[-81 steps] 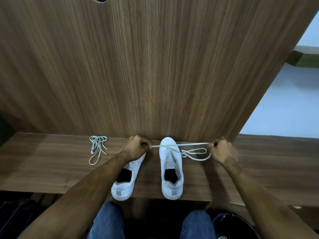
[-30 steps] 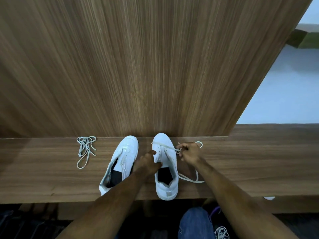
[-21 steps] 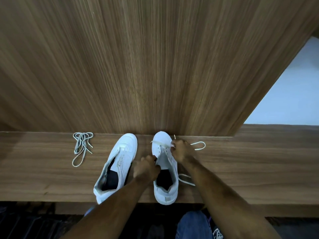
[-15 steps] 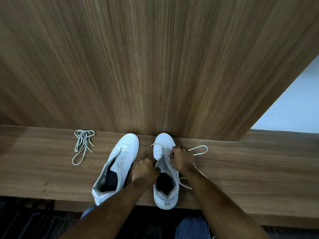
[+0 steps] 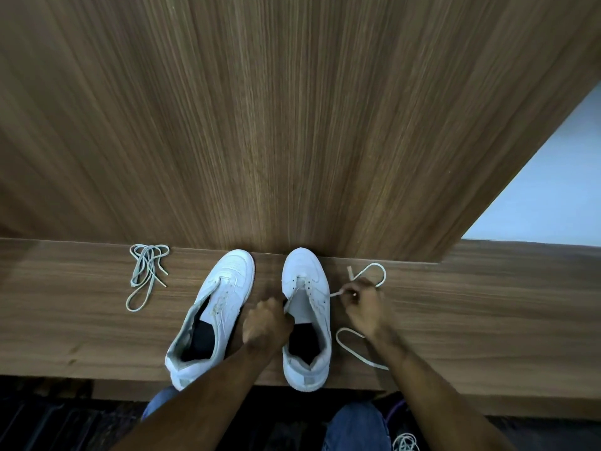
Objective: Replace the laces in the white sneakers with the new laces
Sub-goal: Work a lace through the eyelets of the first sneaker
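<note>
Two white sneakers stand toes-forward on a wooden bench [image 5: 487, 320]. The left sneaker [image 5: 214, 307] lies angled with no lace. My left hand [image 5: 265, 323] grips the left upper edge of the right sneaker [image 5: 307, 314] beside its tongue. A white lace [image 5: 361, 340] runs out of an eyelet on that sneaker's right side. My right hand [image 5: 362, 304] pinches this lace just right of the shoe; the rest loops on the bench around that hand.
A bundled spare lace [image 5: 146, 275] lies on the bench at the left. A tall wooden panel [image 5: 292, 125] rises right behind the toes. Below the bench edge are my jeans-clad knees and another tangle of lace [image 5: 405, 442] on the floor.
Both hands had pulled the lace taut across the toe. Since then my left hand went to the right sneaker's side, and my right hand has drawn the lace out to the right.
</note>
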